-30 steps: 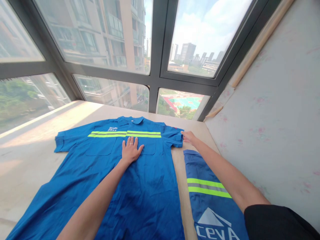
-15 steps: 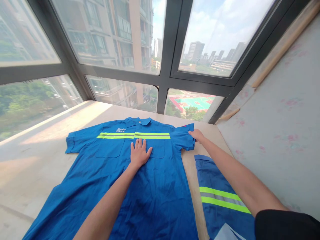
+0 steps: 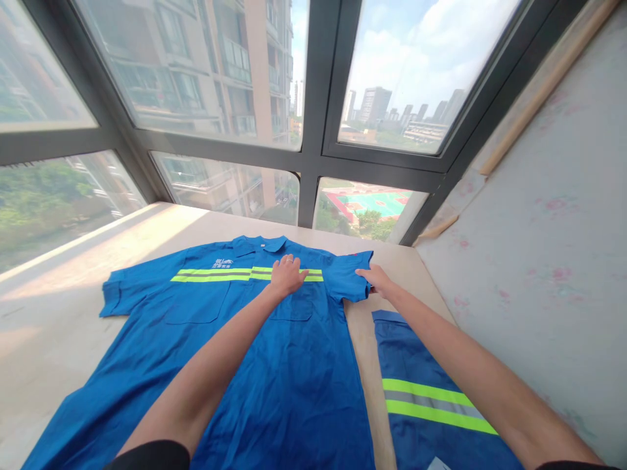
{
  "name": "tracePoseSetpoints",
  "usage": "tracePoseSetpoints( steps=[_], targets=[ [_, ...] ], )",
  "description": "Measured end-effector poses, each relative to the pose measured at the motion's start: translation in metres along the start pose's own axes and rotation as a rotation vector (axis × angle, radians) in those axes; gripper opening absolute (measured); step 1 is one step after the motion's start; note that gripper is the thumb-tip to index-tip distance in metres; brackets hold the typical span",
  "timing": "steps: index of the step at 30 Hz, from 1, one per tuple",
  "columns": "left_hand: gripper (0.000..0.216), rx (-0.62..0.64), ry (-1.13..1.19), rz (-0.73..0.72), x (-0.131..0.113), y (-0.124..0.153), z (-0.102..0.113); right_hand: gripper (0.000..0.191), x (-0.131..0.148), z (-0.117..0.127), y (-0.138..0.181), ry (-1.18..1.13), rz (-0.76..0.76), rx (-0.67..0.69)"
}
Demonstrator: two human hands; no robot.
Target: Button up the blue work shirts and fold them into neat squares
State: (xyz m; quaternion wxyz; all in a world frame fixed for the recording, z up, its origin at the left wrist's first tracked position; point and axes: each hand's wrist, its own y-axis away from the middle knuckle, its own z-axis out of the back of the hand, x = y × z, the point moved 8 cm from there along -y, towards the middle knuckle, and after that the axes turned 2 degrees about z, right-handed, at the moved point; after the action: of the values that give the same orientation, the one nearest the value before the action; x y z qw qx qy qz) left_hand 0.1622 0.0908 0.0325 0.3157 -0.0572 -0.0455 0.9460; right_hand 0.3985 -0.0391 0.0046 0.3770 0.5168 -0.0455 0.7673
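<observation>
A blue short-sleeved work shirt (image 3: 294, 365) lies spread front side up, collar toward the window, with a yellow-green and grey reflective stripe across the chest and a white print on one side. My left hand (image 3: 288, 275), a ring on one finger, is over the chest stripe right of the button line. Its fingers are apart and slightly bent, holding nothing. At the right sleeve's end, my right hand (image 3: 376, 279) pinches the cuff, thumb on top and the other fingers partly hidden at the opening.
On the right lies a folded darker blue garment (image 3: 421, 359) with a reflective band, partly under my right forearm. The pale ledge (image 3: 29, 352) meets grey window frames (image 3: 215, 147) at the back and a floral-papered wall (image 3: 533, 261) at the right.
My left hand has slid up the shirt from below the stripe onto it, fingers now more bent. My right hand stays on the sleeve cuff. The view has shifted slightly.
</observation>
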Motion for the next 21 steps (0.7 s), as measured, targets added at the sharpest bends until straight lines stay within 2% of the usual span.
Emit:
tracePoseSetpoints(
  steps=[5, 11, 14, 17, 21],
  targets=[
    [0.048, 0.037, 0.05, -0.17, -0.034, -0.062, -0.015, 0.016, -0.026, -0.005, 0.0, -0.073, -0.095, 0.048],
    [0.045, 0.179, 0.029, -0.114, -0.025, -0.117, -0.035, 0.009, -0.046, -0.006, -0.005, -0.145, -0.166, 0.132],
    [0.036, 0.198, 0.019, -0.089, -0.018, -0.132, -0.039, 0.005, -0.047, -0.003, -0.012, -0.207, -0.144, 0.142],
    [0.025, 0.228, 0.015, -0.102, -0.015, -0.14, -0.042, 0.01, -0.046, 0.0, -0.022, -0.264, -0.103, 0.109],
    [0.023, 0.223, 0.027, -0.124, -0.013, -0.141, -0.044, 0.014, -0.051, 0.002, -0.032, -0.293, -0.062, 0.049]
  ],
)
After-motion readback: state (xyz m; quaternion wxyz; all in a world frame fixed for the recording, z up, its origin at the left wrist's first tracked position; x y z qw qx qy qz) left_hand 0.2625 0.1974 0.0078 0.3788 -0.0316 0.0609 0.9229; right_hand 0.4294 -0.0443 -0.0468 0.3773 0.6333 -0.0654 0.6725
